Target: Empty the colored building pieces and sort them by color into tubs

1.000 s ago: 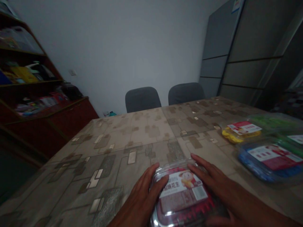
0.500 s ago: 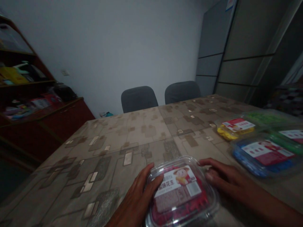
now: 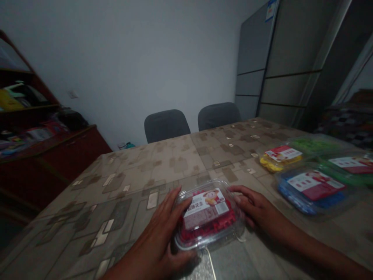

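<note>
A clear plastic box [image 3: 208,227] of small red pieces is at the near middle of the table, its lid down with a printed label [image 3: 206,208] on top. My left hand [image 3: 167,225] grips its left side, one finger resting over the lid and the thumb low at the near corner. On the opposite side my right hand [image 3: 253,206] holds the edge with bent fingers, some of them hidden by the box. Whether the box's underside touches the table I cannot tell.
To the right stand similar boxes with blue [image 3: 311,190], yellow [image 3: 279,157] and green [image 3: 314,146] contents, plus another green-edged box [image 3: 349,165]. Two grey chairs [image 3: 166,126] line the far side of the patterned table [image 3: 175,159]. A shelf cabinet [image 3: 64,151] stands at left.
Both hands and the red box have shifted up and left in the picture, farther from me. The other boxes appear farther left as the view turned slightly right.
</note>
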The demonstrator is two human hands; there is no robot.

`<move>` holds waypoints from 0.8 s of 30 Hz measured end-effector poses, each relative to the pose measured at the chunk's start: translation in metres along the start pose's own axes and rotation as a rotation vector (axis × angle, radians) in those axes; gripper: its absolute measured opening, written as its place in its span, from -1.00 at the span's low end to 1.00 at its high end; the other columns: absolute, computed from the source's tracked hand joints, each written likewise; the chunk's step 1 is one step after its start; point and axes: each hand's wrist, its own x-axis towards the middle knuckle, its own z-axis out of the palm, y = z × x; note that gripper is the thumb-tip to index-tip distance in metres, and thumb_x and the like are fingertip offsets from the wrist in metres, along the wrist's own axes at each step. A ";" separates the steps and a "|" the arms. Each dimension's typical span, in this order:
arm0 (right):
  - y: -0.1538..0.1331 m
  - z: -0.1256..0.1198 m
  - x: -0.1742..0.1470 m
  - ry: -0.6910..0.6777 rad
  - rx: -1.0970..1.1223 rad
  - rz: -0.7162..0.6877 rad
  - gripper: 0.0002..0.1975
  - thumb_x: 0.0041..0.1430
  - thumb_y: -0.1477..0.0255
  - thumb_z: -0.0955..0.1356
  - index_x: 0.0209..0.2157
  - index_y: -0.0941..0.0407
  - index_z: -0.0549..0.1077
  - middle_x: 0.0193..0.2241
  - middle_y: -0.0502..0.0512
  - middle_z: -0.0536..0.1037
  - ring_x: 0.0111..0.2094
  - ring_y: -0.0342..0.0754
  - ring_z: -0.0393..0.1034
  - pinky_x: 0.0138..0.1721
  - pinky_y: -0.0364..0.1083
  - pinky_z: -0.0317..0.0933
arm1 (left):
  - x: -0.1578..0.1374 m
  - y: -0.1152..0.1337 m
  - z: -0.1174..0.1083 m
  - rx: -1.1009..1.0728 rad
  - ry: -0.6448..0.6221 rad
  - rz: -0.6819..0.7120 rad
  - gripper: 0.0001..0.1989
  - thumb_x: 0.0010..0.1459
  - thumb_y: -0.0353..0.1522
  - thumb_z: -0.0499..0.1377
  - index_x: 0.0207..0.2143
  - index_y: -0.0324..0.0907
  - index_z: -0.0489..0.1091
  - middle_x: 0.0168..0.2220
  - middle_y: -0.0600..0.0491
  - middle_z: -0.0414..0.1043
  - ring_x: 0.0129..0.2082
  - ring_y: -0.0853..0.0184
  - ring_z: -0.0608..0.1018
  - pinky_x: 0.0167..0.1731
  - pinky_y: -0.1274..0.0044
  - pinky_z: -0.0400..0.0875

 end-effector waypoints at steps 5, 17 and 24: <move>0.006 -0.003 0.004 -0.007 0.001 0.006 -0.39 0.02 0.01 0.38 -0.04 0.17 0.39 -0.64 -0.18 0.21 -0.67 -0.25 -0.01 -0.65 -0.22 -0.18 | 0.002 0.005 0.015 0.226 0.226 0.224 -0.18 0.14 -0.38 0.13 0.36 -0.14 -0.21 0.43 -0.19 -0.35 0.38 -0.15 -0.17 0.18 -0.16 0.01; 0.005 0.005 -0.001 0.037 -0.040 -0.026 -0.40 0.11 0.00 0.30 -0.01 0.18 0.34 -0.63 -0.12 0.31 -0.65 -0.21 0.06 -0.62 -0.18 -0.08 | 0.019 0.003 0.015 0.344 0.099 0.259 -0.26 0.21 0.01 0.06 0.35 0.11 -0.13 0.38 -0.23 -0.08 0.34 -0.24 -0.02 0.07 -0.16 0.19; 0.011 0.006 -0.002 -0.003 -0.004 -0.048 -0.44 0.21 0.03 0.27 0.06 0.15 0.30 -0.59 -0.12 0.33 -0.64 -0.23 0.04 -0.62 -0.20 -0.14 | 0.018 -0.001 0.017 0.377 0.155 0.278 -0.36 0.29 -0.06 0.01 0.35 0.13 -0.12 0.37 -0.21 -0.04 0.35 -0.20 -0.03 0.08 -0.11 0.20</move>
